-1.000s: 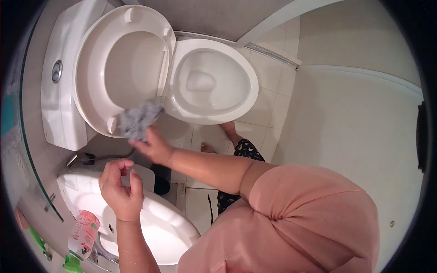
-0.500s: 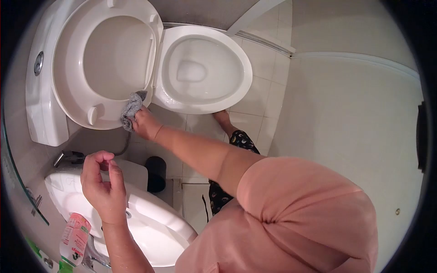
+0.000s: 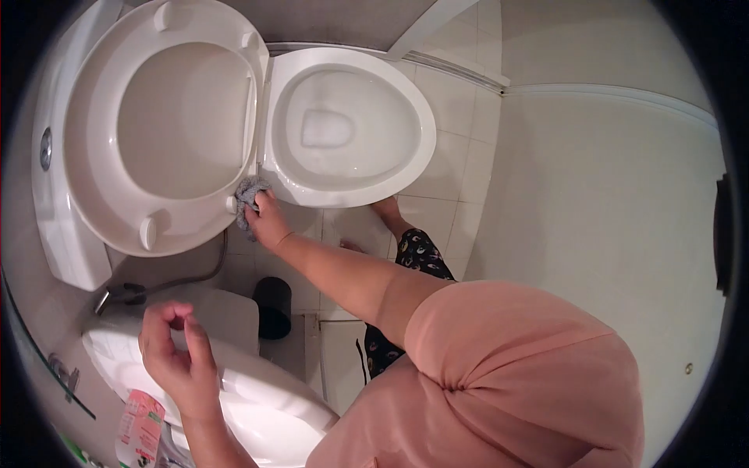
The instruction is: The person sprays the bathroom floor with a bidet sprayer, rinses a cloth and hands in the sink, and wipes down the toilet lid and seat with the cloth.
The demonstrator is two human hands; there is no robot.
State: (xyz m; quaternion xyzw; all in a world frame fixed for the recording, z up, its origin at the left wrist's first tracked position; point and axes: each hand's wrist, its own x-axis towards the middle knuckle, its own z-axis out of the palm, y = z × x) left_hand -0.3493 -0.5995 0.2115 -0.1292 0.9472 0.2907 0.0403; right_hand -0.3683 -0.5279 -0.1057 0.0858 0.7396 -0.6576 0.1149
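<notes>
My right hand (image 3: 269, 222) is closed around a crumpled grey cloth (image 3: 251, 193). It presses the cloth against the lower corner of the raised toilet seat (image 3: 94, 148), near the hinge and the rim of the toilet bowl (image 3: 425, 132). Beneath my right forearm, parts of bare feet show on the floor. My left hand (image 3: 179, 355) hovers over the white sink (image 3: 265, 421), its fingers curled and the thumb tip close to them. Nothing shows in that hand.
A pink-and-white bottle (image 3: 140, 429) stands by the faucet. Beside the sink are a black bin (image 3: 273, 308) and a hose sprayer (image 3: 121, 295). The toilet tank (image 3: 74, 253) stands behind the seat. A pale wall panel (image 3: 593, 203) bounds the right side.
My right hand has slid the cloth along the raised seat toward the hinge. The view has shifted slightly, and my left hand keeps its curled pose.
</notes>
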